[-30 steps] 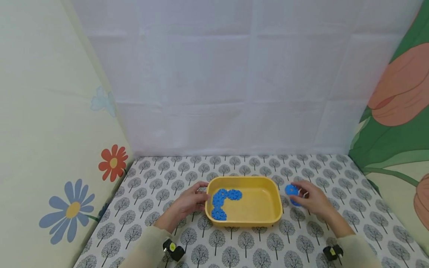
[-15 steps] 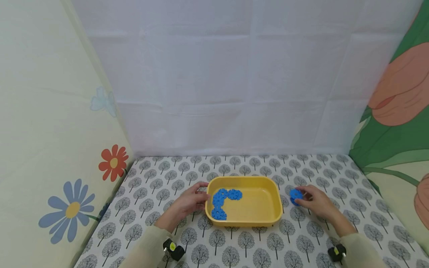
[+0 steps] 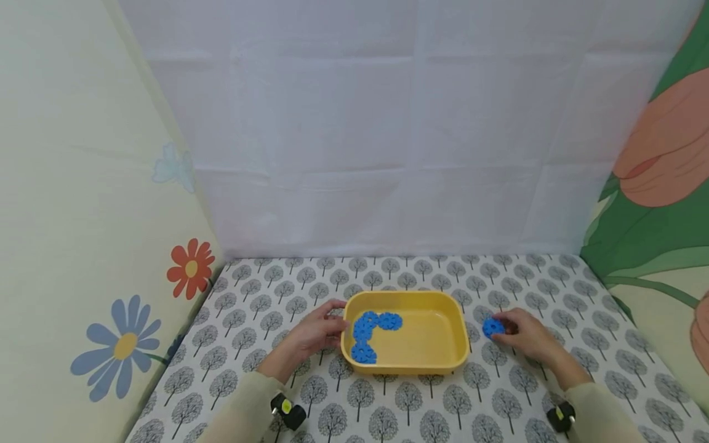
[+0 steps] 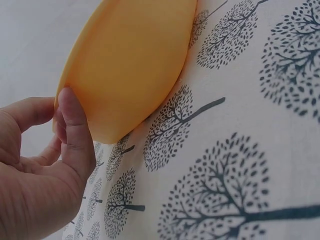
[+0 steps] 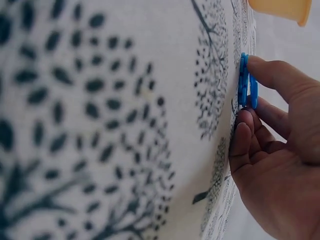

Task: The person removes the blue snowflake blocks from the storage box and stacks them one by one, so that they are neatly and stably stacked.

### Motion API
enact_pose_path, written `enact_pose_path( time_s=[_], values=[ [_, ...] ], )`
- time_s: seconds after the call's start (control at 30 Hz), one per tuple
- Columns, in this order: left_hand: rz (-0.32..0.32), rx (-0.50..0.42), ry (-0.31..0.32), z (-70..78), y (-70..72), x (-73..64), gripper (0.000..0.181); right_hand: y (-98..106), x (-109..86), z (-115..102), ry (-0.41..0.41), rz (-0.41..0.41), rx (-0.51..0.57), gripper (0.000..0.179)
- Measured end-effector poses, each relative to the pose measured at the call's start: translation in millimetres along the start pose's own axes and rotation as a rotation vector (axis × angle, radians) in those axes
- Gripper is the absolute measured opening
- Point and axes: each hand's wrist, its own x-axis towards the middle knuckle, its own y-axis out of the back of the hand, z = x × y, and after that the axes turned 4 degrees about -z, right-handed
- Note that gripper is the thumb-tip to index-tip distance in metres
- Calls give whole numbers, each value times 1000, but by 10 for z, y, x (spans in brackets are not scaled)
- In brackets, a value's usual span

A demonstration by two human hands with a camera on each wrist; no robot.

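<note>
My left hand (image 3: 314,333) pinches the left rim of a yellow plastic tray (image 3: 426,337). In the left wrist view the thumb lies against the outer wall of the tray (image 4: 130,60), the other fingers partly hidden. Several blue snowflake building discs (image 3: 363,332) lie along the tray's left side and back left. To the right of the tray my right hand (image 3: 525,337) pinches blue snowflake discs (image 3: 492,328) between thumb and fingers, low at the cloth. Seen from the right wrist, these discs (image 5: 244,80) are stacked face to face, their lower edge by the fingertips.
A white cloth printed with dark trees (image 3: 407,400) covers the table. A white sheet (image 3: 354,154) hangs behind it, with flower-painted panels at the left (image 3: 124,347) and right (image 3: 659,258). Black wrist cameras sit at both cuffs.
My right hand has moved slightly right and toward me, bringing its blue disc over the other one, so the two now overlap. The left hand and tray keep their places.
</note>
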Motion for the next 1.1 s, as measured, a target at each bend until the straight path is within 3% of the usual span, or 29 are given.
enact_pose_path(
  time_s=[0.9,1.03,1.1],
  values=[
    [15,3,8,13,-10,17,51,40,-24,-9,29,-49,0,53],
    [11,7,6,9,-5,12,50,70,-3,-134,22,-8,-10,52],
    [11,7,6,6,-3,10,50,85,11,-236,78,30,-4,48]
  ],
)
